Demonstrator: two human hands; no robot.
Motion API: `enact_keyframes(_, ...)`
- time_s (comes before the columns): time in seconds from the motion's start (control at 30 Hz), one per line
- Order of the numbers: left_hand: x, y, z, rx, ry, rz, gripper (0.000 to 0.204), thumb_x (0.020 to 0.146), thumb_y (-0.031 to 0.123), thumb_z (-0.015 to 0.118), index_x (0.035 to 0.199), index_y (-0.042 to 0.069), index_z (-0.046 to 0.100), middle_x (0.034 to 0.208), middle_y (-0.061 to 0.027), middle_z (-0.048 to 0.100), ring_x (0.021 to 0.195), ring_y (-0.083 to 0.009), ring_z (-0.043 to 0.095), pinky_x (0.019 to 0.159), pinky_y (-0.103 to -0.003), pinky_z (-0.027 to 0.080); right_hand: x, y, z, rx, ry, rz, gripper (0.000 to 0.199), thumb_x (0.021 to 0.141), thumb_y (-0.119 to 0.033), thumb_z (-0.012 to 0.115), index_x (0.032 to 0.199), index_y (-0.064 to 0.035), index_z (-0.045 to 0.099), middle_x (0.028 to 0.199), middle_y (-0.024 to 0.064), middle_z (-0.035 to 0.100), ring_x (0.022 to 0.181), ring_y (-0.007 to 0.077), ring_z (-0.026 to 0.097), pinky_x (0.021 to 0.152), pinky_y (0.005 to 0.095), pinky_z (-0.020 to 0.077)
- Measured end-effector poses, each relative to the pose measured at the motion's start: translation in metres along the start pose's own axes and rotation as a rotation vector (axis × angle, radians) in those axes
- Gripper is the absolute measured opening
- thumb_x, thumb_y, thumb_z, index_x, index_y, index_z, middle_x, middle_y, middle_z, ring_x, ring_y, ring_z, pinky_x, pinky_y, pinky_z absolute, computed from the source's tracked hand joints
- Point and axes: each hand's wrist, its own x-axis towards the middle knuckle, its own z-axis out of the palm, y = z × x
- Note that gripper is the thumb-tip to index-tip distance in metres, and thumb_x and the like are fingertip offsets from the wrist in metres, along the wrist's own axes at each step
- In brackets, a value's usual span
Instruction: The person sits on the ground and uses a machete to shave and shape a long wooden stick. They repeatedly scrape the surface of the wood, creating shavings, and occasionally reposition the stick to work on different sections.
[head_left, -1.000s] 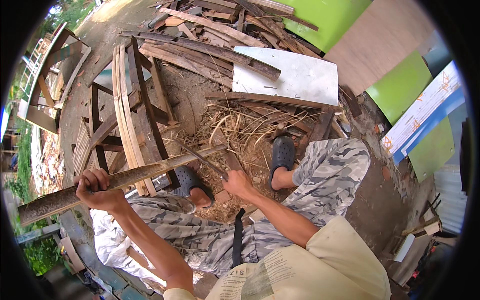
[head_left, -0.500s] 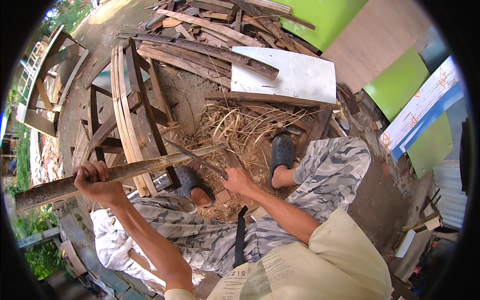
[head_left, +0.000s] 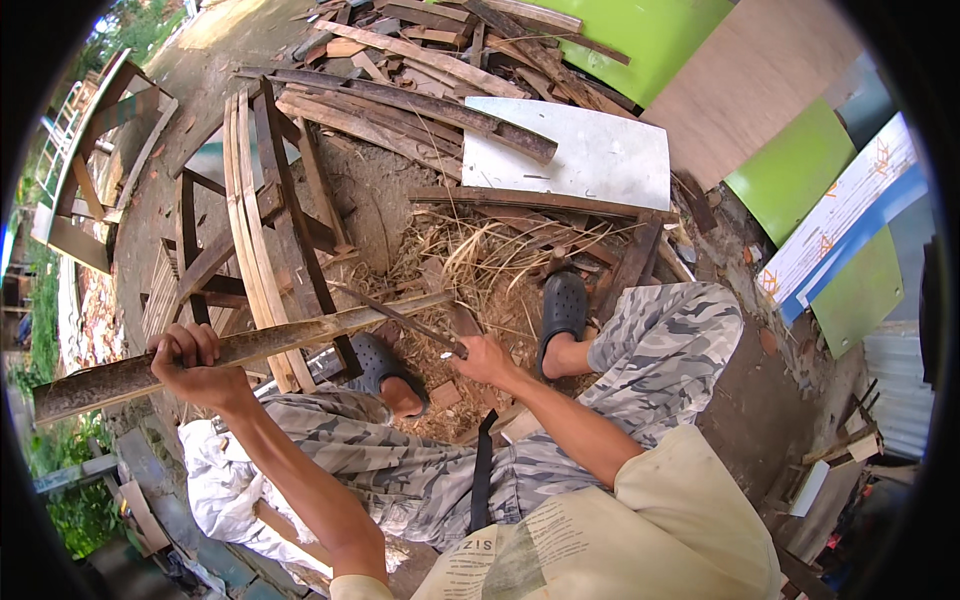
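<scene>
Your left hand [head_left: 198, 368], at the left of the scene, is clenched around a long, weathered brown strip of wood or bamboo [head_left: 262, 345], fingers curled over its far edge and the strip's wider end jutting out past your fist to the left. That strip slants across in front of you, its narrow end lying farther to the right, over the ground between your two dark grey perforated rubber clogs [head_left: 564, 308]. Your right hand [head_left: 485, 360], near the middle, grasps the end of a long, thin, dark blade-like tool [head_left: 405, 320], which points left and away from you and crosses the strip close to its narrow end; whether its edge touches the strip, you cannot tell from here. Under and beyond the strip, to the left, two pale, slender wooden slats [head_left: 245, 230] lean along a dark brown wooden frame [head_left: 290, 220]. Tangled straw-coloured shavings [head_left: 480, 255] lie on the ground just beyond your feet. Farther off, a flat white rectangular panel [head_left: 590, 150] lies to the right of centre, beside a heap of rough brown boards [head_left: 430, 50]. Your grey camouflage trousers [head_left: 660, 340] spread to both sides, knees apart.
</scene>
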Motion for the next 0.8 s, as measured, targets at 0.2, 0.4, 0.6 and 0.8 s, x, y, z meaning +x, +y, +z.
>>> enact_keyframes(0.2, 0.001, -0.001, 0.007, -0.018, -0.029, -0.009, 0.024, 0.089, 0.022, 0.042, 0.070, 0.014, 0.030, 0.057, 0.0021, 0.023, 0.046, -0.0084, 0.020, 0.042, -0.026, 0.019, 0.029, 0.114, 0.010, -0.097, -0.010, 0.442, 0.039, 0.079, -0.031, 0.068, 0.098, 0.0029, 0.071, 0.089, 0.0265, 0.070, 0.088, 0.0422, 0.069, 0.079, 0.0466, 0.0550)
enact_keyframes(0.4, -0.001, 0.000, -0.006, -0.049, -0.054, -0.035, 0.027, 0.088, 0.025, 0.044, 0.068, 0.015, 0.029, 0.057, 0.0024, 0.023, 0.046, -0.0084, 0.020, 0.045, -0.026, 0.019, -0.001, -0.007, 0.001, 0.020, 0.023, 0.003, 0.033, 0.079, -0.028, 0.066, 0.092, 0.0024, 0.069, 0.080, 0.0280, 0.068, 0.082, 0.0460, 0.067, 0.076, 0.0493, 0.0538)
enact_keyframes(0.6, -0.009, 0.001, -0.027, -0.264, -0.226, -0.048, 0.026, 0.088, 0.026, 0.050, 0.072, 0.014, 0.034, 0.058, 0.0022, 0.027, 0.045, -0.0085, 0.024, 0.042, -0.025, 0.021, -0.031, -0.061, 0.018, 0.160, 0.085, -0.194, 0.030, 0.079, -0.028, 0.065, 0.082, 0.0017, 0.064, 0.076, 0.0284, 0.065, 0.076, 0.0478, 0.065, 0.070, 0.0513, 0.0515)
enact_keyframes(0.8, -0.018, 0.006, -0.030, -0.350, -0.320, -0.050, 0.024, 0.087, 0.024, 0.051, 0.073, 0.013, 0.036, 0.057, 0.0022, 0.028, 0.044, -0.0084, 0.025, 0.043, -0.025, 0.022, -0.016, 0.007, 0.035, 0.102, 0.039, 0.187, 0.028, 0.082, -0.025, 0.063, 0.087, 0.0017, 0.069, 0.076, 0.0276, 0.067, 0.075, 0.0442, 0.068, 0.070, 0.0506, 0.0531)
